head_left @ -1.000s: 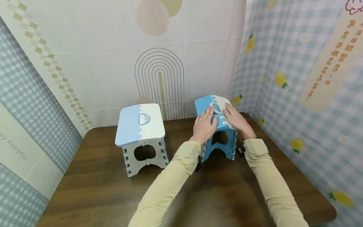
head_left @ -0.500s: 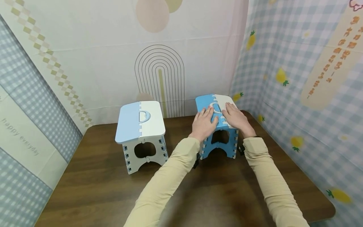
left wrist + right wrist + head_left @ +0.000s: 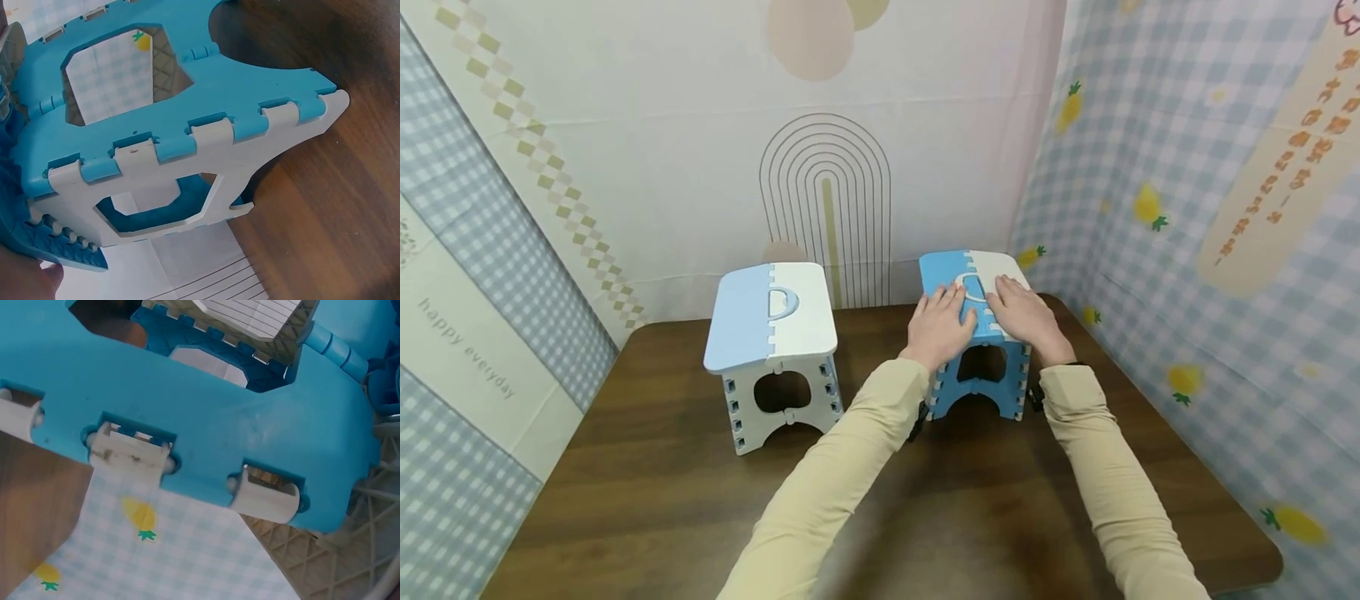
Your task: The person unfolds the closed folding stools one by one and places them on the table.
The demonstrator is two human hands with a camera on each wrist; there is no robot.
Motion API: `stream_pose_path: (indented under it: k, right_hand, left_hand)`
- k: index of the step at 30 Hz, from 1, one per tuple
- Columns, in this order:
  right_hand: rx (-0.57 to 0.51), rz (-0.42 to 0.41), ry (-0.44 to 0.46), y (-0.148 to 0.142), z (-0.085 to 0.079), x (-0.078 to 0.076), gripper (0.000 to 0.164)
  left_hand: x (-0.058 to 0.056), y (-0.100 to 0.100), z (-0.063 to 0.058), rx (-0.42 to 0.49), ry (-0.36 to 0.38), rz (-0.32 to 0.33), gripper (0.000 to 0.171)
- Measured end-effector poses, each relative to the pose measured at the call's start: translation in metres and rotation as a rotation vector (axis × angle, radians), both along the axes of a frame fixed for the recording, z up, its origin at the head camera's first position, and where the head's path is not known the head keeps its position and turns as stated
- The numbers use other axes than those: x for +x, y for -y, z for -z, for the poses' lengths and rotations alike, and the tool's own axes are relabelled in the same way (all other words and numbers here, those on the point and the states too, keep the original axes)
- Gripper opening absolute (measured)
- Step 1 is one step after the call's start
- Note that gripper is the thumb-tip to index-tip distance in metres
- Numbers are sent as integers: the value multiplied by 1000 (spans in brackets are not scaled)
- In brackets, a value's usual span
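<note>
A blue-and-white folding stool (image 3: pixel 942 267) stands unfolded at the table's right rear. On the blue half of its seat my left hand (image 3: pixel 938 327) rests palm down, fingers extended. My right hand (image 3: pixel 1027 315) lies on the white half, its fingers also straight. Between them is the white loop handle (image 3: pixel 961 282). The left wrist view shows the stool's hinged blue and white leg panels (image 3: pixel 156 134), with part of the left hand (image 3: pixel 25 275) at the lower left. Up close in the right wrist view is a blue leg panel (image 3: pixel 206 425); the right hand is out of sight there.
A second folding stool (image 3: pixel 805 329), pale blue and white, stands unfolded to the left. Both stools are on a brown wooden table (image 3: pixel 647 500). Behind hangs a white printed cloth (image 3: pixel 700 183), and a checked cloth (image 3: pixel 1075 225) borders the right side.
The two halves of the stool's seat met at a slight ridge a second ago and now lie flatter. Both hands stay on them. The head view has shifted slightly.
</note>
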State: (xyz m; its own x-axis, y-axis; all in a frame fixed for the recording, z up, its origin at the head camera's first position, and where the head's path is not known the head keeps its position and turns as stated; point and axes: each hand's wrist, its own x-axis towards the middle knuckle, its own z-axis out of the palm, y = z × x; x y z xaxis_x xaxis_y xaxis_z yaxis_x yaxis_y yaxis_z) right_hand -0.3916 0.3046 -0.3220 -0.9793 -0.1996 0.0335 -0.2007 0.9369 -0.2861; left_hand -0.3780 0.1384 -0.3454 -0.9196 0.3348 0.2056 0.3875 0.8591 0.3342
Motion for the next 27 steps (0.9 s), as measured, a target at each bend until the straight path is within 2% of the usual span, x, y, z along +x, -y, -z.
stream_pose_path:
  k: [8, 13, 22, 27]
  right_hand:
    - [74, -21, 42, -2, -5, 4, 61]
    - [79, -46, 92, -4, -11, 5, 62]
    - [84, -49, 105, -8, -11, 5, 63]
    - [83, -43, 91, -9, -8, 2, 63]
  left_hand:
    - [6, -6, -11, -55, 44, 2, 56]
    - [6, -12, -15, -90, 60, -14, 57]
    - [7, -18, -12, -104, 55, -8, 57]
    - [5, -17, -9, -82, 50, -2, 57]
